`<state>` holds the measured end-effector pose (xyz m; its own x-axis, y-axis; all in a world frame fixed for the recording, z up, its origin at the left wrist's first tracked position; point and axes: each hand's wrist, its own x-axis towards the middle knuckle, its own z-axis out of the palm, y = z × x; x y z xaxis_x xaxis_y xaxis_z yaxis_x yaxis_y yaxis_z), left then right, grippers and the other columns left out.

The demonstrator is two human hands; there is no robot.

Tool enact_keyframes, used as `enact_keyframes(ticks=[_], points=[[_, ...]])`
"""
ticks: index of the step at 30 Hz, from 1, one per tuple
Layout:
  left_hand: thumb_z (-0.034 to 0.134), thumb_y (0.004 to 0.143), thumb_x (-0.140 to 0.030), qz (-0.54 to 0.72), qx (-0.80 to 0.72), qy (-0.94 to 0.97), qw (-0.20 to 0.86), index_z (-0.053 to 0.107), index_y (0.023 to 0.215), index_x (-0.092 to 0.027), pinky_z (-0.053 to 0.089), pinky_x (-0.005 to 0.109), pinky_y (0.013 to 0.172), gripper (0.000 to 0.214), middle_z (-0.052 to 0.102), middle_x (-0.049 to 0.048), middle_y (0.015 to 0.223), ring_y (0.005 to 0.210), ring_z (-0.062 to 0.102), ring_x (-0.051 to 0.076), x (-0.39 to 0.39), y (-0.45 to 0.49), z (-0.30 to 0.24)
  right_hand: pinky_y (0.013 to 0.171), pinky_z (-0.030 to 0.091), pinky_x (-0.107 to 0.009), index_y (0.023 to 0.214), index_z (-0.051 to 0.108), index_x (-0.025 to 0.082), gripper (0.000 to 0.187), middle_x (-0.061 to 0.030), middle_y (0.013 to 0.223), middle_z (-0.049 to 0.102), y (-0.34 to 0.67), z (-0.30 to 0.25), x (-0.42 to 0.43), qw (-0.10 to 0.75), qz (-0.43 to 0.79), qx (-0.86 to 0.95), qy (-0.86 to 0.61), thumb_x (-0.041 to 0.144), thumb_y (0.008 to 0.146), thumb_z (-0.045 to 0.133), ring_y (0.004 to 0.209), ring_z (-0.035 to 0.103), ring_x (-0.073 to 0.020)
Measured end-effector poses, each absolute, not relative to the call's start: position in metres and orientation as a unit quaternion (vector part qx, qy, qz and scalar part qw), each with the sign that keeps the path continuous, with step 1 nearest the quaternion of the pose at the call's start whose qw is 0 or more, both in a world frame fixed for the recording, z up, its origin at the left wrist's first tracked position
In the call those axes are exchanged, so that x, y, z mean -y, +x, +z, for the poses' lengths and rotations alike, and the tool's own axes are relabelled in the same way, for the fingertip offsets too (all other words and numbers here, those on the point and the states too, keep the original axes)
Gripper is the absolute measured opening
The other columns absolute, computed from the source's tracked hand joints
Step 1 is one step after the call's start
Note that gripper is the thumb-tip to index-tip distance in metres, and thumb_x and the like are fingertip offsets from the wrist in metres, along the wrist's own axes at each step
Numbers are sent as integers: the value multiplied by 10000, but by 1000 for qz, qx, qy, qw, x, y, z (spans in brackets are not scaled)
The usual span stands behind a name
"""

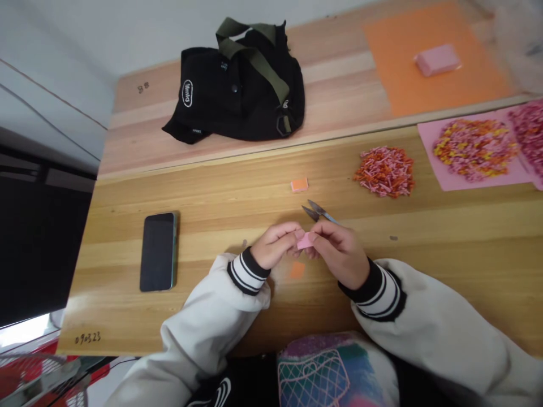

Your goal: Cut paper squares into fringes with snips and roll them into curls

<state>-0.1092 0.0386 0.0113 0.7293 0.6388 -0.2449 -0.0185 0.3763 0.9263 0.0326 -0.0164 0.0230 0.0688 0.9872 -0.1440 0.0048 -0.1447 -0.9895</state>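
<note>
A small piece of pink paper (304, 241) is pinched between my two hands above the table. My left hand (278, 243) grips its left end, and my right hand (340, 251) holds the right end between thumb and fingers. Just behind the right hand lie thread snips (316, 210), blades apart, their handles partly hidden by that hand. On the wood below my hands is a small orange paper piece (297, 269). Farther back sits a small stack of orange and pink paper (299, 184).
A heap of tiny pink and orange folded pieces (385, 171) lies right of centre. Beyond it, more pieces rest on pink sheets (449, 180). A phone (158, 252) lies at left, a black bag (250, 85) behind. An orange sheet (394, 68) bears a pink block (438, 60).
</note>
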Motion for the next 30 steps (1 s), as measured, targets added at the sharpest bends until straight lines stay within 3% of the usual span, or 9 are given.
enact_keyframes(ticks=[8,15,22,30], points=[[598,815,-479,224,-295,504,780,504,622,-141,290,220,506,400,456,-42,526,485,364,64,-38,-110,11,441,435,-239,596,542,192,213,22,478,559,34,22,16,473,512,458,-552,273,793,548,429,517,-105],[549,824,-571,246,-280,487,790,542,646,-129,314,246,527,476,474,-24,539,501,420,84,-38,-112,5,453,446,-248,592,525,204,224,23,484,556,33,21,17,491,519,439,-545,283,799,558,437,530,-110],[609,799,-525,233,-288,472,800,544,631,-131,294,238,514,433,484,-24,543,500,406,75,-37,-110,9,449,441,-241,599,528,197,236,20,481,557,33,22,17,487,532,431,-542,319,797,566,434,519,-105],[640,759,-556,234,-314,474,789,534,626,-126,282,235,507,463,493,-25,515,479,409,70,-38,-109,3,441,429,-248,607,542,197,322,19,475,545,30,17,17,494,537,419,-541,447,801,601,426,500,-111]])
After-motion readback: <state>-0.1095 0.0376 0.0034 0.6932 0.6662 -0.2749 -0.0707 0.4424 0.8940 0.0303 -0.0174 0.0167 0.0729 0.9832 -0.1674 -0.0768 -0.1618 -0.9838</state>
